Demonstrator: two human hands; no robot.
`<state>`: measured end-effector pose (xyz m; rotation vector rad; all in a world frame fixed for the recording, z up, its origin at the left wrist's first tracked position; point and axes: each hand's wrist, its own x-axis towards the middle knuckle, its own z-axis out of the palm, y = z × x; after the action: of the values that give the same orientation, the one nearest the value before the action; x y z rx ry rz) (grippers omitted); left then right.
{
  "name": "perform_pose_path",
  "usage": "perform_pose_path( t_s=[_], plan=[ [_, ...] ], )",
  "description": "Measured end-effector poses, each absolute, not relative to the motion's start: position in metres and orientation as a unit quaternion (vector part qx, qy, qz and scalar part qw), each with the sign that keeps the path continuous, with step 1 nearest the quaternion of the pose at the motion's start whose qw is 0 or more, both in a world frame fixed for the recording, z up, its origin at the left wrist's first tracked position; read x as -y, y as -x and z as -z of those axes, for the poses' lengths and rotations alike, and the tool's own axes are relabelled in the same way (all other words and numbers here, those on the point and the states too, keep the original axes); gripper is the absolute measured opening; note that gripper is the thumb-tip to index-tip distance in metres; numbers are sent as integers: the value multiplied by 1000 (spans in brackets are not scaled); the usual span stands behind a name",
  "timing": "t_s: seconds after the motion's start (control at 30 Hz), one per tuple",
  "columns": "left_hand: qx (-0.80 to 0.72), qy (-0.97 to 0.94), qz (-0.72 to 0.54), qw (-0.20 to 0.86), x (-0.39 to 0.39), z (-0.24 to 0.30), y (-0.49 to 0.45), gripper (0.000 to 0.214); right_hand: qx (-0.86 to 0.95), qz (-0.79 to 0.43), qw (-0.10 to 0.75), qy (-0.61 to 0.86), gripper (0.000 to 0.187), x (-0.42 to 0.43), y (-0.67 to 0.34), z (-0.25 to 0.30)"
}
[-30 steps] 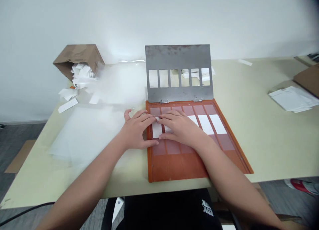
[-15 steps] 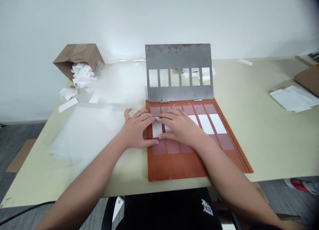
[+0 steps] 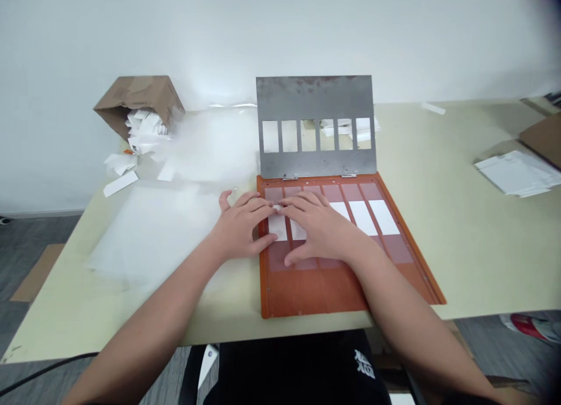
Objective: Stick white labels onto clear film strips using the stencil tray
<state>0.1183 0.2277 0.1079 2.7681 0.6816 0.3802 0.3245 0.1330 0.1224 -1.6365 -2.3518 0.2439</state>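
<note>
An orange tray lies on the table, its slots lined with clear film and several white cards lying in a row across them. My left hand rests over the tray's left edge, fingertips and thumb spread on the white card in the leftmost slot. Fingertips of my right hand touch that card's top right corner; its thumb is apart, low over the second slot. Both hands have their fingers apart. My right hand partly covers the middle cards. A grey metal lid with rectangular windows stands raised, hinged to the tray's back edge.
Clear plastic sheets spread over the table's left side. Behind them a tipped cardboard box spills white paper pieces. Far right, a stack of white cards lies beside another cardboard box. A wall rises behind.
My right thumb has moved down and off the leftmost card. My left thumb has shifted slightly up onto that card's lower part. The fingertips stay in place.
</note>
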Motion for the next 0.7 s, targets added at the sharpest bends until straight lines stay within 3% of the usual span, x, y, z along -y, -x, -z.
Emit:
perform_pose_path(
  t_s=[0.1,0.27,0.43,0.5,0.7],
  plan=[
    [-238,-955,-120,131,-227,-108,-118,38,806,-92,121,572,102,-130,-321,-126],
    [-231,-957,-113,134,-228,-110,-118,38,797,-113,123,581,76,-130,-319,-126],
    [-214,-958,-104,157,-231,-112,-116,78,809,-66,161,561,39,-133,-321,-122],
    [-208,-961,-103,152,-231,-112,-116,84,813,-55,171,553,29,-134,-321,-121],
    [-229,-957,-109,138,-228,-110,-119,52,819,-49,176,544,19,-135,-319,-123]
  ],
)
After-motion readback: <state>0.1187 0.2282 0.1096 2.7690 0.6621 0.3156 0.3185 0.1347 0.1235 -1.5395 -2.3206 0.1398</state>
